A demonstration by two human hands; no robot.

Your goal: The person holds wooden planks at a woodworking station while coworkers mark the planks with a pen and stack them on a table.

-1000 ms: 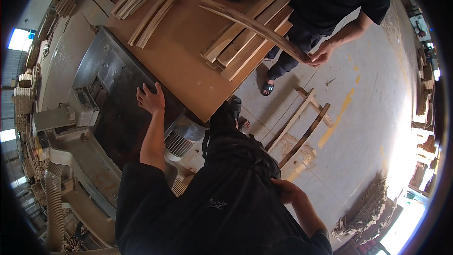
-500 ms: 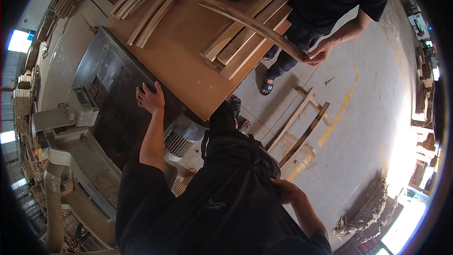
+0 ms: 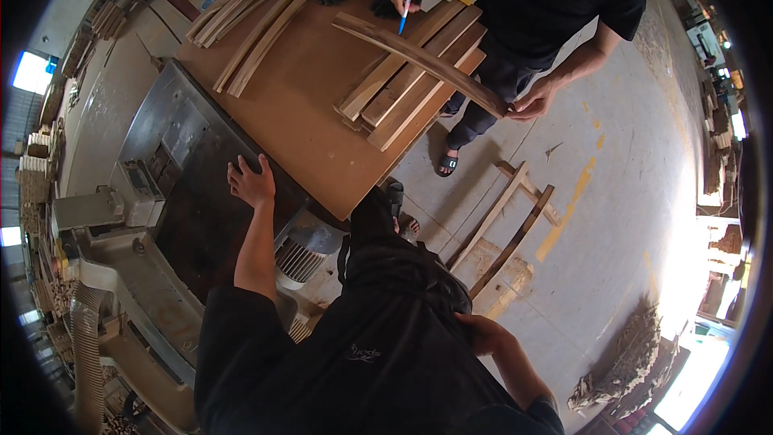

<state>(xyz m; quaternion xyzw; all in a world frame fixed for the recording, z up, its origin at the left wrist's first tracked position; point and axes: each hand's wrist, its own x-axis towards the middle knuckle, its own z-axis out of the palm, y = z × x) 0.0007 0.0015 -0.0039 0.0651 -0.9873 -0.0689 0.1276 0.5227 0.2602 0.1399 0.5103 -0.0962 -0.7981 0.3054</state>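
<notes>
**Open left hand on the dark machine bed beside the brown board surface**

Left hand (image 3: 251, 183): grip released, fingers spread, palm flat on the dark grey metal machine bed (image 3: 193, 193), holding nothing; it lies just beside the edge where the flat brown fibreboard surface (image 3: 298, 105) overlaps the bed. Right hand (image 3: 481, 333): resting against the person's dark trousers at the hip, fingers curled loosely, grasping nothing that can be seen. Surface: smooth, matt, rectangular; its near corner juts toward the person's legs, and a bare strip runs across its middle between two lots of timber. Far left of it, a loose row of pale, thin curved wooden slats (image 3: 250, 16); on the right, a stack of short flat light-wood planks (image 3: 411, 72) reaching the surface's right edge. Over that stack a long curved dark wooden rail (image 3: 419, 60) is held by a second person in black, one hand at its lower end, the other with a blue pen (image 3: 405, 14) near its upper part. Grey concrete floor (image 3: 612, 193): open to the right; a small wooden frame of two rails and crosspieces (image 3: 509, 221) lies on it, well apart from the surface.
</notes>
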